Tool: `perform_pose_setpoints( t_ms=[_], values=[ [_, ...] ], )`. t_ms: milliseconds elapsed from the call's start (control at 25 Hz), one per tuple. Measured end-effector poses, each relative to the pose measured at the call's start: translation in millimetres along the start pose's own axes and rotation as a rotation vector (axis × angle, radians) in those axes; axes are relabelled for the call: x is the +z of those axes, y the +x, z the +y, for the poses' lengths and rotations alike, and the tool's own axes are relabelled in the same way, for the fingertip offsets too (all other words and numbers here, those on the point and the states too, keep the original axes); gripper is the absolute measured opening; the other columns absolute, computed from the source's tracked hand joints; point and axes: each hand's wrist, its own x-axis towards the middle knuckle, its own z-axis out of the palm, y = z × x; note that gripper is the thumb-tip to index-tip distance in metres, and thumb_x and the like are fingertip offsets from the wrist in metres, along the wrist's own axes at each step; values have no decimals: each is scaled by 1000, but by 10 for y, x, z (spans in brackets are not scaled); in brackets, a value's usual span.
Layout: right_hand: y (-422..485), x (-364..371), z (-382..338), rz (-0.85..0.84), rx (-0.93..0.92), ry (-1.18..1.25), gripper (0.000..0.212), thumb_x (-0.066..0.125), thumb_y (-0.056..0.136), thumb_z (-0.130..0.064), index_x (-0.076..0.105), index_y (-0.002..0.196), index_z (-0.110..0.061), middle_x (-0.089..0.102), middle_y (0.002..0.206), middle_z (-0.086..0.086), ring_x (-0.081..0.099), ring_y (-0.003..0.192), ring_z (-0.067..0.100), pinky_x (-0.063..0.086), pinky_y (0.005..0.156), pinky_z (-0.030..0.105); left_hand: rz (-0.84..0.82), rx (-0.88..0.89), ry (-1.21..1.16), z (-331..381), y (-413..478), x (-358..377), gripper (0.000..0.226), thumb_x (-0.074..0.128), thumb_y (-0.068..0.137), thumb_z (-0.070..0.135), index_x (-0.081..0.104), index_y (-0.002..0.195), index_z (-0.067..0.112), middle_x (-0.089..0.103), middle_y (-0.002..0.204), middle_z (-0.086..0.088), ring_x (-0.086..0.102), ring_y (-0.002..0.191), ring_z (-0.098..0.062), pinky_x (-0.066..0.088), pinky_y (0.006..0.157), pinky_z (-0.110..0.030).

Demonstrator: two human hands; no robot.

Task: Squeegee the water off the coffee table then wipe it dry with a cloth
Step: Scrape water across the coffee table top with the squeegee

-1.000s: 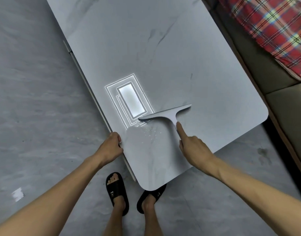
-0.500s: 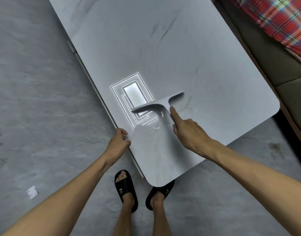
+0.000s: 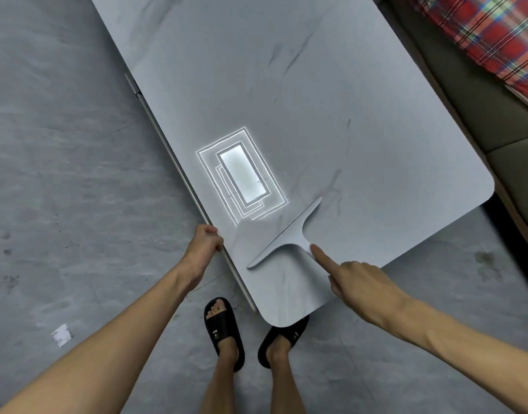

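While right hand (image 3: 358,282) holds squeegee (image 3: 286,239), sofa (image 3: 481,115) borders table (image 3: 316,85).

Plaid blanket (image 3: 493,34) — sofa (image 3: 481,115), black slippers (image 3: 225,333), floor (image 3: 62,174)

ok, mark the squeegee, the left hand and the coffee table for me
squeegee (image 3: 289,233): head view, middle of the blade bar
left hand (image 3: 203,245): head view, back of the hand
coffee table (image 3: 316,94): head view, bare top surface

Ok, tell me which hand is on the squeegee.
The right hand: it holds the squeegee by its handle, forefinger stretched along it. The left hand only grips the table edge.
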Motion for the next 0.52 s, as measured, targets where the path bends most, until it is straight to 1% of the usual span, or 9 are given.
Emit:
perform_pose_setpoints(
  t_ms=[40,120,160,200,280,360,440,520],
  values=[
    [20,-34,10,13,-27,-7,74,34,95,-18,-9,152,-36,32,64,-3,33,55,20,28,54,33,26,10,13,15,-11,4,35,52,69,4,48,101,18,55,101,-7,50,90,-20,45,89,-39],
    [177,-121,-53,68,-118,-28,69,33,98,-22,-7,152,-37,37,68,-1,39,59,24,30,56,33,103,41,63,27,-29,11,31,50,76,-1,47,102,16,53,94,-2,49,82,-15,43,72,-30],
    [296,-153,-124,94,-179,-59,66,32,99,-24,-5,152,-38,41,72,0,41,61,25,32,57,34,146,58,95,34,-40,19,30,50,78,-1,47,102,16,52,90,0,47,78,-13,40,65,-28],
    [424,-173,-206,109,-241,-94,63,31,101,-26,-4,152,-38,45,76,2,43,62,25,33,58,34,182,76,131,46,-55,25,28,50,80,-1,46,102,16,51,87,3,47,75,-10,38,61,-27],
    [636,-188,-348,113,-322,-161,61,30,103,-27,-3,152,-38,49,80,4,44,63,25,33,58,34,208,115,229,63,-89,32,26,49,81,1,45,102,17,50,84,6,47,72,-8,37,57,-26],
    [710,-178,-371,113,-329,-208,61,30,103,-24,-2,152,-39,48,79,4,43,62,24,32,57,34,178,151,345,70,-119,60,28,48,80,2,45,103,18,52,84,8,50,70,-10,38,55,-27],
    [629,-131,-245,105,-291,-222,63,31,102,-23,-1,152,-42,47,79,3,43,63,24,31,57,34,108,191,449,55,-143,132,30,47,78,-2,44,101,17,55,82,0,50,67,-16,37,55,-29],
    [436,-68,-24,89,-240,-203,65,31,99,-22,-1,151,-45,45,78,1,43,64,24,32,58,33,29,203,527,40,-158,247,31,44,78,-5,43,100,17,51,76,-7,45,61,-18,33,52,-29]
  ],
)
